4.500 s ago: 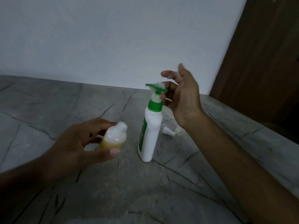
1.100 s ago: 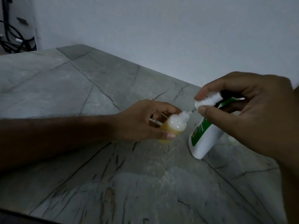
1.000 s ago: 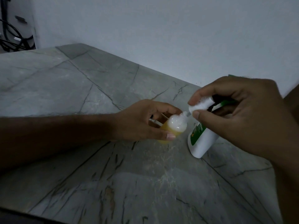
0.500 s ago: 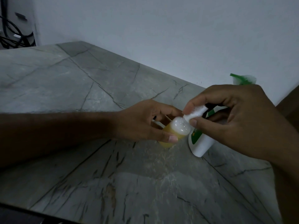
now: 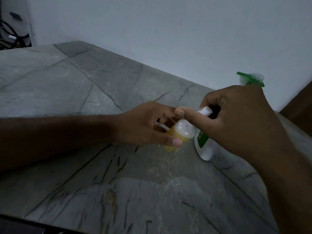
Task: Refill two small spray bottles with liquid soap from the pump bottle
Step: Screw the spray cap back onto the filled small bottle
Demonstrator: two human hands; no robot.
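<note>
My left hand point(image 5: 143, 124) grips a small translucent spray bottle point(image 5: 179, 134) holding yellow soap, tilted and just above the grey stone counter point(image 5: 84, 85). My right hand point(image 5: 236, 119) pinches the bottle's white spray cap point(image 5: 205, 111) against the bottle's neck. Behind my right hand stands the white pump bottle point(image 5: 206, 147) with a green label; its green pump head point(image 5: 251, 79) shows above my knuckles. The second spray bottle is hidden.
A white wall runs along the counter's far edge. Dark cables point(image 5: 10, 34) hang at the far left corner. A brown wooden panel point(image 5: 298, 105) stands at the right. The counter's near edge point(image 5: 33, 225) lies at the bottom left.
My right hand has brought the white cap down onto the small bottle's neck. The pump head now shows above my right hand.
</note>
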